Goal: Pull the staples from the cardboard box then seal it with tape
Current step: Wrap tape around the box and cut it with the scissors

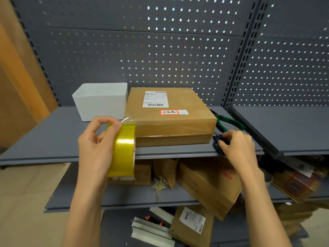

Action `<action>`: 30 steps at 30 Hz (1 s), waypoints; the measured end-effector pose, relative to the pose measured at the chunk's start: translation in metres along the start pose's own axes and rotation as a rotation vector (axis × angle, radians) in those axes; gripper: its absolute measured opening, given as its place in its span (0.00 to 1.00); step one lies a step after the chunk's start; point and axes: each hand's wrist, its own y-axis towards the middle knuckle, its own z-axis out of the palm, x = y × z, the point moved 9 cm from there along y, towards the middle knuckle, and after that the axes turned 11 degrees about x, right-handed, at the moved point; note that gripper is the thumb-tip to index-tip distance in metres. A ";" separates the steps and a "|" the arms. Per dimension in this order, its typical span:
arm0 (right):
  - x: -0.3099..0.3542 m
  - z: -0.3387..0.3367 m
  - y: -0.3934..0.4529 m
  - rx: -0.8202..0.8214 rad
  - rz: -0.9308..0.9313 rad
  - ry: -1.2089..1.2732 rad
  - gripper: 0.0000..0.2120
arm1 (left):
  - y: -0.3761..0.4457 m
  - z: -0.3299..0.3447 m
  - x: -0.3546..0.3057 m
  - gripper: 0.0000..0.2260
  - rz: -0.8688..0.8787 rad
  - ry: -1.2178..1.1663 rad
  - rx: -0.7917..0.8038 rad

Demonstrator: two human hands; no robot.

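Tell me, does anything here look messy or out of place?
Yes. On the lower shelf, a cardboard carton leans tilted instead of lying flat, with a torn paper bag beside it. On top, the box being taped sits square; green-handled pliers lie beside it.

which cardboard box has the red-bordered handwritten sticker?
The flat brown cardboard box on the upper grey shelf, beside the white plastic bin. It carries the sticker below its shipping label; the boxes on the lower shelves show none.
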 end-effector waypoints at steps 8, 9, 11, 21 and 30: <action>0.037 -0.043 -0.020 -0.294 -0.176 0.150 0.04 | 0.021 -0.036 -0.026 0.01 0.246 0.402 -0.081; 0.043 -0.046 -0.021 -0.309 -0.195 0.175 0.04 | 0.024 -0.040 -0.028 0.01 0.261 0.496 -0.103; 0.057 -0.047 -0.023 -0.312 -0.247 0.201 0.04 | 0.032 -0.046 -0.027 0.02 0.268 0.679 -0.132; 0.128 -0.011 -0.033 -0.182 -0.486 0.194 0.03 | 0.069 -0.035 0.017 0.08 0.281 1.330 0.020; 0.132 0.005 -0.036 -0.125 -0.487 0.160 0.04 | 0.075 -0.024 0.044 0.10 0.229 1.348 0.081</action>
